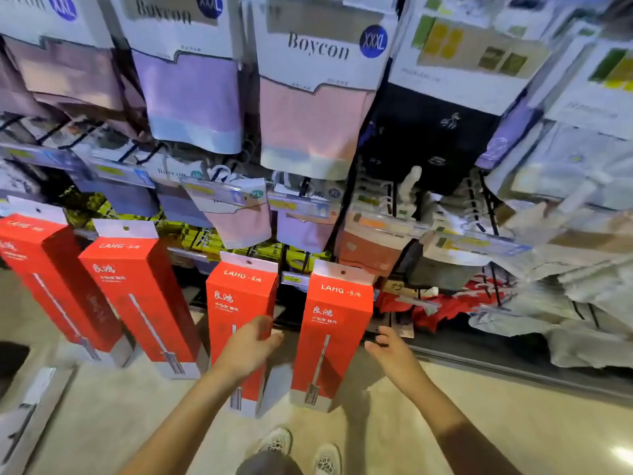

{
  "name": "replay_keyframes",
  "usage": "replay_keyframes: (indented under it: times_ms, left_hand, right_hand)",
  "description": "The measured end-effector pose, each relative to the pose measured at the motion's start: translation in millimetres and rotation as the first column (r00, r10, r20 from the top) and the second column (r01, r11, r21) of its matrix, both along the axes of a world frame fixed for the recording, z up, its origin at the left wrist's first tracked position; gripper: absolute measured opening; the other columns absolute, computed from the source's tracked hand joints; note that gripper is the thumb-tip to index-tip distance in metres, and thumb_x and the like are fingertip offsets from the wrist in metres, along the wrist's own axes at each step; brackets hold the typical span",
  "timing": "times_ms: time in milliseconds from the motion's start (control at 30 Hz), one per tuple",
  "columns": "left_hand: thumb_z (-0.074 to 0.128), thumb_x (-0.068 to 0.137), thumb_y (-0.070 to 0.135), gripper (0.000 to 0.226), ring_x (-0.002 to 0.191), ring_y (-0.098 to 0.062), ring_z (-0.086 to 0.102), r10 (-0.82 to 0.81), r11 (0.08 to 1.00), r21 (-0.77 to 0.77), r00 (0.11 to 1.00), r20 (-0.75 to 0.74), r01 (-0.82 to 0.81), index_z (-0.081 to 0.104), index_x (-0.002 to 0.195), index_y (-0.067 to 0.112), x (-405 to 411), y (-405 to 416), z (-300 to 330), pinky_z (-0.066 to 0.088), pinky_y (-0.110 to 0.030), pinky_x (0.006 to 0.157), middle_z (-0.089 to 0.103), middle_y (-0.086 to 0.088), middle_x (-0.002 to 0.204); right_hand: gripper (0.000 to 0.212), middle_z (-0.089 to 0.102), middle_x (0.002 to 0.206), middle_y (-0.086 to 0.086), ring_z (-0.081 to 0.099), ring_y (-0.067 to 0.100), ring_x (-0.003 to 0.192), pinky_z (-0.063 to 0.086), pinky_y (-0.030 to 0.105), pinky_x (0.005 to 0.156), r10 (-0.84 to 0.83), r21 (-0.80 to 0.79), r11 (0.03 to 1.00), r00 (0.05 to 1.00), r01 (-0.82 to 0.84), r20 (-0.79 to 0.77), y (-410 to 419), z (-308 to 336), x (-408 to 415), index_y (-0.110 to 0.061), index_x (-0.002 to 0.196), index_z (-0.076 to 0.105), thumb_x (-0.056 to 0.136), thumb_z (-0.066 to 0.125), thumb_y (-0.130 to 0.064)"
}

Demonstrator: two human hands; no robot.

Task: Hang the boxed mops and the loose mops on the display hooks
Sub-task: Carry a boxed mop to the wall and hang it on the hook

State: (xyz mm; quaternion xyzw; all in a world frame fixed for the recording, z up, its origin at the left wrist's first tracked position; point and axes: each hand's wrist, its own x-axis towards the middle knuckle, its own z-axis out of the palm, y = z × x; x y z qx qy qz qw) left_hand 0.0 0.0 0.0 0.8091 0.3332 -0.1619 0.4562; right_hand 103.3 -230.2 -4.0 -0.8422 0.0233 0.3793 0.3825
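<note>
L hand (251, 347) on red box (239, 303), R hand (390, 351) open

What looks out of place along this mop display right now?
One grey-and-white mop box lies flat on the floor at far left, while the four red boxes hang upright in a row. At right, pale packets slump in a loose heap.

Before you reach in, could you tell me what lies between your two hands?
In the head view, the rightmost red mop box stands between the left hand and the right hand.
</note>
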Motion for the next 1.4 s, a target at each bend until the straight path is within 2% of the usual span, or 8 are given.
replay_keyframes:
  times_ms: [267,467,567,667,800,967,1200,1400]
  left_hand:
    - [0.070,0.081,0.023,0.067,0.129,-0.026,0.046,-0.018,0.976,-0.216,0.999,0.046,0.028,0.039,0.139,0.012,90.5,5.3,-82.9,0.039,-0.039,0.105,0.046,-0.006,0.141]
    - [0.076,0.072,0.008,0.060,0.114,-0.018,0.057,-0.057,0.950,-0.295,0.985,0.163,0.104,0.048,0.124,0.020,112.3,-0.7,-107.0,0.044,-0.033,0.100,0.061,0.002,0.115]
    - [0.079,0.065,0.016,0.063,0.106,-0.012,0.058,-0.107,0.970,-0.192,0.969,0.223,0.151,0.051,0.122,0.022,106.6,-1.4,-111.8,0.047,-0.018,0.088,0.060,0.002,0.113]
    - [0.082,0.065,0.022,0.080,0.103,-0.013,0.046,-0.191,0.975,-0.080,0.966,0.172,0.207,0.039,0.133,0.025,95.5,0.1,-111.0,0.037,-0.022,0.086,0.044,-0.003,0.113]
    - [0.086,0.061,0.017,0.101,0.107,-0.013,0.037,-0.259,0.960,-0.064,0.951,0.167,0.273,0.025,0.142,0.024,82.9,2.8,-111.4,0.035,-0.024,0.090,0.036,0.000,0.109]
    - [0.086,0.061,0.012,0.097,0.111,-0.012,0.044,-0.234,0.961,-0.109,0.957,0.169,0.254,0.028,0.139,0.019,77.1,5.3,-114.1,0.035,-0.021,0.087,0.038,0.003,0.119]
    - [0.082,0.066,0.000,0.092,0.116,-0.006,0.044,-0.216,0.937,-0.234,0.955,0.201,0.261,0.030,0.140,0.017,68.8,7.3,-113.0,0.035,0.007,0.071,0.046,0.009,0.124]
    - [0.089,0.057,0.014,0.087,0.113,-0.002,0.045,-0.289,0.943,-0.107,0.933,0.214,0.316,0.043,0.130,0.024,53.0,4.7,-104.0,0.033,-0.013,0.090,0.051,0.019,0.116]
  right_hand:
    - [0.074,0.042,0.134,-0.003,0.042,0.017,0.128,0.033,0.028,0.101,-0.150,0.164,0.975,0.988,0.152,-0.025,25.5,-71.7,52.0,-0.012,0.149,0.016,0.090,0.061,-0.010]
    - [0.061,0.059,0.112,-0.005,0.057,0.004,0.100,0.044,0.029,0.094,-0.124,0.201,0.973,0.992,0.115,0.032,28.5,-99.7,66.5,-0.020,0.133,0.039,0.082,0.069,-0.003]
    - [0.059,0.056,0.106,-0.008,0.050,-0.009,0.087,0.042,0.017,0.083,-0.118,0.207,0.973,0.991,0.101,0.070,28.4,-100.7,64.9,-0.032,0.113,0.034,0.079,0.073,-0.004]
    - [0.064,0.043,0.095,-0.015,0.049,-0.002,0.089,0.040,0.004,0.072,-0.054,0.168,0.985,0.992,0.035,0.110,24.1,-104.0,57.2,-0.039,0.106,0.033,0.074,0.078,-0.006]
    - [0.090,0.043,0.112,-0.001,0.047,0.011,0.111,0.040,0.032,0.101,0.019,0.130,0.991,0.992,-0.035,0.128,16.8,-110.7,46.3,-0.050,0.121,0.038,0.055,0.089,-0.018]
    - [0.097,0.049,0.118,-0.007,0.052,0.004,0.108,0.044,0.019,0.088,0.015,0.174,0.984,0.996,-0.030,0.083,11.4,-114.0,42.0,-0.020,0.136,0.034,0.058,0.087,-0.003]
    - [0.100,0.057,0.122,-0.006,0.055,0.009,0.113,0.049,0.037,0.096,-0.062,0.228,0.972,0.998,0.054,0.027,3.1,-123.0,37.1,-0.026,0.135,0.037,0.053,0.089,-0.002]
    - [0.092,0.061,0.114,-0.013,0.055,0.016,0.115,0.051,0.041,0.095,-0.115,0.247,0.963,0.993,0.105,0.026,-6.6,-116.8,16.3,-0.038,0.120,0.045,0.049,0.089,0.003]
